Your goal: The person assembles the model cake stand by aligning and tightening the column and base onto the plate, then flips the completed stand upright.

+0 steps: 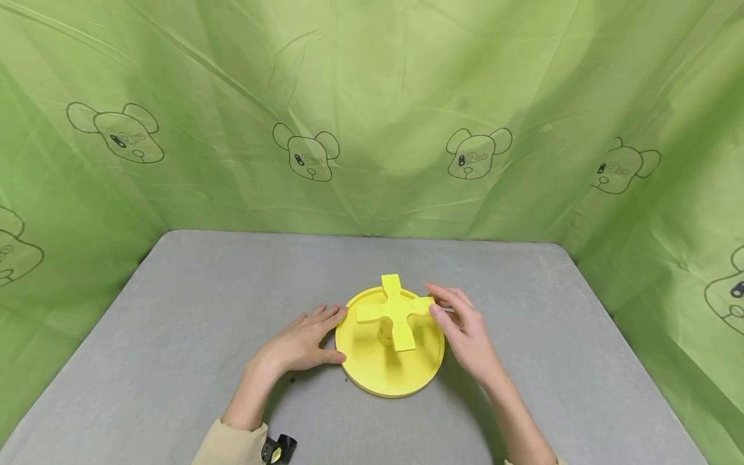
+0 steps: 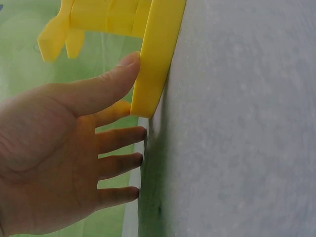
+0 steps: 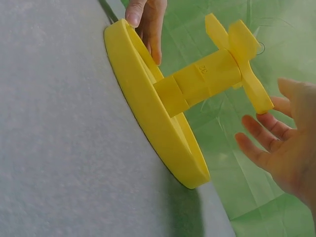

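Note:
A yellow stand with a round, rimmed base [image 1: 389, 382] rests on the grey table. A short thick post [image 3: 202, 79] rises from its middle, marked with a small number. On top is a four-armed cross handle [image 1: 398, 311]. My left hand [image 1: 302, 342] lies at the left side of the base, fingers spread, thumb and index finger at the rim; in the left wrist view its other fingertips reach down to the table. My right hand [image 1: 467, 329] is at the handle's right arm, fingertips touching the arm's end and the thumb held apart from the fingers.
The grey table [image 1: 232, 271] extends around the stand. Green fabric [image 1: 372, 77] with printed bear heads hangs behind it and at both sides. A small black device [image 1: 281, 449] sits by the left sleeve cuff [image 1: 232, 445].

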A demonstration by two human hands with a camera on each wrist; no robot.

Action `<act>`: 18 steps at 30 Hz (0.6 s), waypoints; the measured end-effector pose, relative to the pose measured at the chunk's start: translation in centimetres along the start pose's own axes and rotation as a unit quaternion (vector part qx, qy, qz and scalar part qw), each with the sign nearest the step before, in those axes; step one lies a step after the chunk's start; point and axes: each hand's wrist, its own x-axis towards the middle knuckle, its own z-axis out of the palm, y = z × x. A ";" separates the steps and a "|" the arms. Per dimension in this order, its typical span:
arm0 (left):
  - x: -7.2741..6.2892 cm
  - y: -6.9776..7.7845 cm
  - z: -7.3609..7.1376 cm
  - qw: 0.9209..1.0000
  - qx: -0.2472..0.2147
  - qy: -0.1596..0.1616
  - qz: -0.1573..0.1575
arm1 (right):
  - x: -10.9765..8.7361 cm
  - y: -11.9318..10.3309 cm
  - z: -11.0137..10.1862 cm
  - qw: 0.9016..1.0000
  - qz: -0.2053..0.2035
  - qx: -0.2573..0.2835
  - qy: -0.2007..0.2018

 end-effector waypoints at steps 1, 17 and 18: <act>0.0 0.0 0.0 1.000 -0.001 0.001 0.000 | 0.0 0.0 0.0 1.000 0.002 -0.002 0.005; 0.0 -0.1 0.2 1.000 0.003 0.003 0.002 | 0.0 0.2 0.1 1.000 -0.006 -0.004 0.009; 0.0 -0.1 0.2 1.000 0.003 0.002 0.001 | 0.0 0.2 0.1 1.000 -0.003 -0.001 -0.004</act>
